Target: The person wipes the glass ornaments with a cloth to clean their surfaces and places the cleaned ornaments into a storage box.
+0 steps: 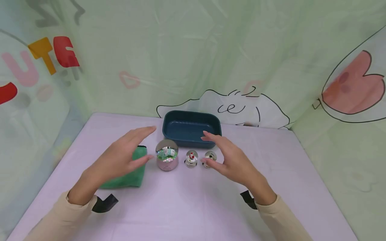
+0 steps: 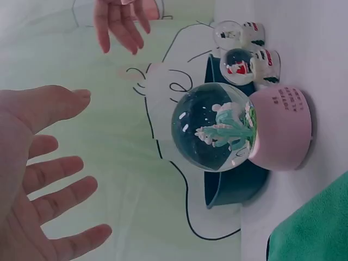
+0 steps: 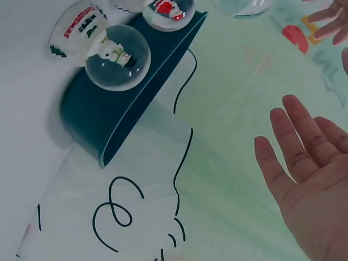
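Both hands hover over the table with fingers spread and nothing held. My left hand (image 1: 122,154) is nearest a large snow globe (image 1: 167,155) with a pink base, and partly covers a green cloth (image 1: 128,175). In the left wrist view a pale green and white figure shows inside that globe (image 2: 215,128). My right hand (image 1: 233,159) partly hides a small snow globe (image 1: 210,155), which holds a snowman-like figure in the right wrist view. Between the two hands stands another small snow globe (image 1: 191,159) with a red and white figure inside.
Behind the globes sits a dark blue rectangular bin (image 1: 193,129), open at the top. A pale lilac cloth covers the table (image 1: 181,207). Printed curtains (image 1: 181,60) hang at the back and on both sides.
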The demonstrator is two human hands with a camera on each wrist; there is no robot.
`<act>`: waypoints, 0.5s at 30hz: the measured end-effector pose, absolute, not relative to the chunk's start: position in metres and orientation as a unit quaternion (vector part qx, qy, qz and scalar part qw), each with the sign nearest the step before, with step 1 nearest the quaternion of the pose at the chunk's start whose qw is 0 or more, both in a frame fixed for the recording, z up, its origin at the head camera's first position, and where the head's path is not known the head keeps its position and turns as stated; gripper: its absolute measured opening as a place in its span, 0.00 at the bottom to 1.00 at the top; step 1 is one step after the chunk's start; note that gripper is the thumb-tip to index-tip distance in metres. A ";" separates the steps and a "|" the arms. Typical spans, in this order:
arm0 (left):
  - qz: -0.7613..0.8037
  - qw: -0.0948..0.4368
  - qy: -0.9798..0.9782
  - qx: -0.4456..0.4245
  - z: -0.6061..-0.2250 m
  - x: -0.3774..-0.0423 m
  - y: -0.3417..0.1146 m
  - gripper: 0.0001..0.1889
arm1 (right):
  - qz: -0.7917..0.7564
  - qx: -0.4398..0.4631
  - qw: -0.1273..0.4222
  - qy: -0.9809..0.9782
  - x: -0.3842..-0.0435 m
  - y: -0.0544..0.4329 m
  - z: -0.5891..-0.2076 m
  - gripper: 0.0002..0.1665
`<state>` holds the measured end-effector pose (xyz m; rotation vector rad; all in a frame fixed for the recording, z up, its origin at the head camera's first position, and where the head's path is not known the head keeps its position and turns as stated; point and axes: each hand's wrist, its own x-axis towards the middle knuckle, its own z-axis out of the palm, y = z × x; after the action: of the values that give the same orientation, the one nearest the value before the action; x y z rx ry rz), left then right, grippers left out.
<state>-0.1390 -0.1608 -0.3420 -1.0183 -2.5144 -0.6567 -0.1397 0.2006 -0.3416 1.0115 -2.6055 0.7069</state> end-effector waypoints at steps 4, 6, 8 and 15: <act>-0.309 0.132 -0.877 -0.343 -0.340 -0.140 -0.167 0.44 | 0.314 0.350 0.103 -0.877 -0.141 0.199 -0.340 0.49; -0.336 0.122 -0.870 -0.341 -0.341 -0.141 -0.171 0.44 | 0.343 0.350 0.089 -0.867 -0.143 0.198 -0.340 0.48; -0.354 0.114 -0.864 -0.340 -0.342 -0.143 -0.175 0.44 | 0.372 0.352 0.075 -0.855 -0.143 0.197 -0.338 0.47; -0.390 0.090 -0.849 -0.346 -0.354 -0.146 -0.189 0.43 | 0.467 0.358 0.022 -0.808 -0.147 0.192 -0.339 0.46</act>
<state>-0.1462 -0.1893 -0.3544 -1.0281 -2.5234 -1.1584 -0.1466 0.1915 -0.3393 1.1076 -2.5048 1.4465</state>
